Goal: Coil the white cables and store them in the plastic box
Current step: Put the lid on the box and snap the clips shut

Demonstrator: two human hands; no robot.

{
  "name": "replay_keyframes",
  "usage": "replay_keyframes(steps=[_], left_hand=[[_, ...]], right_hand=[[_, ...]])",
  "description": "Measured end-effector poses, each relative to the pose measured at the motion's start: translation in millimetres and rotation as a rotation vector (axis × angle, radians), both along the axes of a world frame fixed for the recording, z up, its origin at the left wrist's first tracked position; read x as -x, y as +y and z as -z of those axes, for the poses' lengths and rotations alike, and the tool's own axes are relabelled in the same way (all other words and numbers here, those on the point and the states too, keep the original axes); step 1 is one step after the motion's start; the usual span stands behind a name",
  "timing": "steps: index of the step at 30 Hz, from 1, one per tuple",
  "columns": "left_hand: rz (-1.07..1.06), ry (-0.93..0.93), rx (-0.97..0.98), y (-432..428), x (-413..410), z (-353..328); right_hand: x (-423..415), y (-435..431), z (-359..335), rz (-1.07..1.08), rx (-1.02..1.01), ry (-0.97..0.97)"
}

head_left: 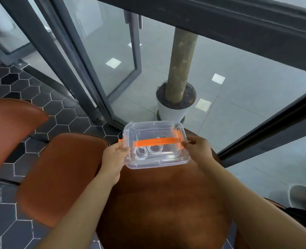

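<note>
In the head view, the left hand (pixel 115 155) gripped the left short end of the plastic box (pixel 157 163), fingers curled round its edge just below the orange latch tab that stuck out there. The right hand (pixel 197 150) held the opposite short end, thumb and fingertips pinched at the rim beside the other orange latch. Both forearms reached in from the bottom of the frame.

The box was clear, with rounded corners, and its clear lid was on, crossed lengthwise by an orange handle (pixel 157 141). Through the lid showed two pale round loops side by side near the middle, which looked like the coiled white cables (pixel 143 150) (the view was too soft to make out ends or plugs). The box sat over the far edge of a round brown table (pixel 157 203); whether it rested on the top or was lifted just clear of it could not be told.

Left of the table stood a brown chair (pixel 62 177), with another chair back (pixel 10 132) further left, both on dark hexagonal floor tiles (pixel 8 218). Beyond the box, behind glass panels in dark frames, a white pot (pixel 173 110) held a thick trunk (pixel 182 65). A grey shoe (pixel 303 196) lay at the right edge.
</note>
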State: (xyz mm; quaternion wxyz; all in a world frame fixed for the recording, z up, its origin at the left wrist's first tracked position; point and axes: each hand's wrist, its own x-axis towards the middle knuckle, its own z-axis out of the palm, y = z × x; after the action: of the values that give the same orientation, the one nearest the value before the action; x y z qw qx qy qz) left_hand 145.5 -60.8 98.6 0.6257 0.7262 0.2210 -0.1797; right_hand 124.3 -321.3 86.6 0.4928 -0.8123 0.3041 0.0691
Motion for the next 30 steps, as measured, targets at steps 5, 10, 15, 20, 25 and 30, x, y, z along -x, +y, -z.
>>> replay_keyframes(steps=[5, 10, 15, 20, 25, 30], left_hand=[[0.054, -0.022, -0.262, 1.7, -11.6, 10.7], [0.134, -0.044, -0.419, 6.9, -23.3, 28.7], [0.169, -0.087, -0.474, 4.0, -25.5, 35.0], [0.162, -0.103, -0.490, 4.7, -24.9, 43.7], [0.147, -0.131, -0.500, 4.7, -21.0, 51.6], [0.101, 0.031, -0.580, 13.0, -23.8, 64.2]], right_hand=[[-23.5, 8.7, 20.4, -0.090, 0.171, 0.031], [-42.4, 11.5, 34.6, -0.108, 0.273, 0.037], [-49.9, 12.0, 48.5, -0.111, 0.325, 0.054], [-49.4, 11.7, 55.8, -0.120, 0.376, 0.071], [-44.4, 3.0, 64.1, -0.145, 0.335, 0.086], [-42.6, -1.4, 73.3, -0.061, 0.282, 0.045]])
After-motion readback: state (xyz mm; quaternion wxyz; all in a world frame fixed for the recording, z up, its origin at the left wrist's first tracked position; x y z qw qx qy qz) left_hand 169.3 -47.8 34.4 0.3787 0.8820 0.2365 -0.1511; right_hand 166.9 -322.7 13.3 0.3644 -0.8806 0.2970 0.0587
